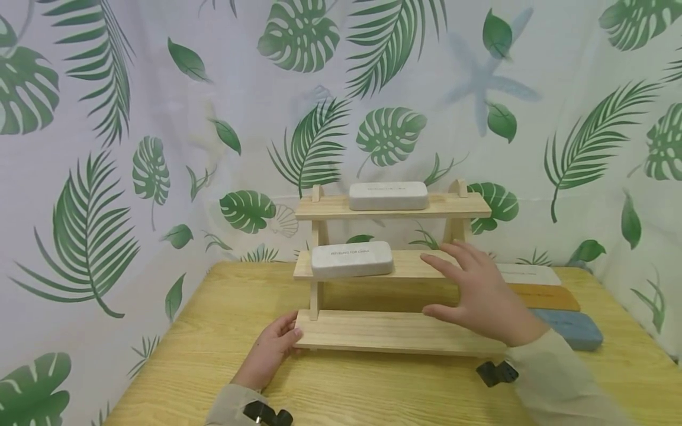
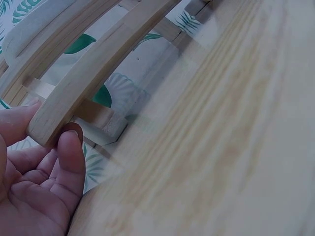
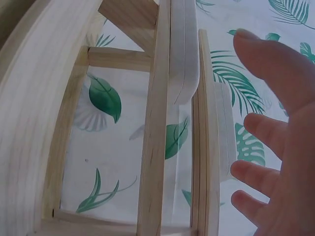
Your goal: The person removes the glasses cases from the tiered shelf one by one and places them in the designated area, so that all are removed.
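Observation:
A three-tier wooden shelf rack stands on the table. My left hand pinches the left end of its lowest board, thumb on top and fingers underneath, as the left wrist view shows. One white oblong case with dark lettering lies on the left part of the middle board. Another white case sits near the centre of the top board. My right hand, fingers spread and holding nothing, hovers in front of the rack's right side. In the right wrist view, its fingers point toward the boards and cases.
To the right of the rack, a white case, an orange case and a blue case lie in a row on the wooden table. A leaf-patterned cloth hangs behind and beside the table.

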Tool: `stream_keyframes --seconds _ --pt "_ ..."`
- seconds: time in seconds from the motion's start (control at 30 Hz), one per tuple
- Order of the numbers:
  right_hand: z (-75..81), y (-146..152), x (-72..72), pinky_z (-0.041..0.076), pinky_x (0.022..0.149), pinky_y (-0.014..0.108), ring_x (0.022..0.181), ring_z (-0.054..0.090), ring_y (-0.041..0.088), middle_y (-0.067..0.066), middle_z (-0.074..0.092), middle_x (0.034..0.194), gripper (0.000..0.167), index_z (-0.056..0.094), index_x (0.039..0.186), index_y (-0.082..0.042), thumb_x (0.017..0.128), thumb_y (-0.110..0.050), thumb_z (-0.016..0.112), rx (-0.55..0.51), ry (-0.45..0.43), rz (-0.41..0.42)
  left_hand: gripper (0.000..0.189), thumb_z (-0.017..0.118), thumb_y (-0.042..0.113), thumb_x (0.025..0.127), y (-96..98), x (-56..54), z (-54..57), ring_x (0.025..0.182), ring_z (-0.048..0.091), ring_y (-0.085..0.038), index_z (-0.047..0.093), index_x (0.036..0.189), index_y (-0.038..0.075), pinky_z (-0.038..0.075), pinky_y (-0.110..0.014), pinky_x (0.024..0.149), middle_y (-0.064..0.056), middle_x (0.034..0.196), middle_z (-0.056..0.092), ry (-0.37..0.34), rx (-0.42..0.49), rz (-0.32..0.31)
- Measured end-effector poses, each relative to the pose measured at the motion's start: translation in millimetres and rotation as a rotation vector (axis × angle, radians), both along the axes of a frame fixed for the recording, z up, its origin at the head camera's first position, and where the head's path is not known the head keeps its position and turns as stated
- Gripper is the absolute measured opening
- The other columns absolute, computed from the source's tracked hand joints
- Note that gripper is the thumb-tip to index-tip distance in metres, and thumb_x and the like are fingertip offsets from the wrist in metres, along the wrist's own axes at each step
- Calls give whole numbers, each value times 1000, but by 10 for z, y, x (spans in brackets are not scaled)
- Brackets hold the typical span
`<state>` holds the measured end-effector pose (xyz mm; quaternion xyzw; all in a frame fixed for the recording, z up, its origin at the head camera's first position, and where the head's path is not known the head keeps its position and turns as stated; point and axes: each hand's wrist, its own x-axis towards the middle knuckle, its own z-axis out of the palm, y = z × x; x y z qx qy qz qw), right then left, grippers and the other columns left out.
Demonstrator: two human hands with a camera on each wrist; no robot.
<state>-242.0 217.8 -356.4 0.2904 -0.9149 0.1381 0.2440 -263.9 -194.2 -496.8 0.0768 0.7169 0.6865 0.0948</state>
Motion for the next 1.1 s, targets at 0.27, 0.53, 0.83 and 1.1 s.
stream_keyframes --seconds 0.27,0.53,0.83,1.1 --pt "94 -225 -130 22 109 71 142 28 47 18 40 153 90 48 151 -20 77 -57 83 -8 -18 41 67 61 25 103 -13 -18 1 114 60 -26 30 156 -3 53 -36 87 -22 141 51 1 5 -11" --pt "77 -458 -371 23 111 68 142 30 43 15 38 155 94 45 154 -23 77 -67 77 32 -40 40 65 60 25 104 -6 2 7 114 60 -26 31 156 -3 54 -35 86 -23 142 51 6 -3 -7" --pt "106 -737 -595 19 114 67 148 21 40 12 29 163 97 38 158 -27 78 -65 78 92 -120 14 64 61 22 104 14 16 34 113 60 -26 32 155 -3 53 -38 87 -22 142 51 -4 13 7" --pt "115 -978 -788 18 114 67 150 18 37 10 26 164 98 37 158 -30 77 -73 72 150 -180 -4 62 60 21 104 6 18 15 111 61 -25 33 155 -2 54 -36 86 -22 139 52 -6 -1 14"
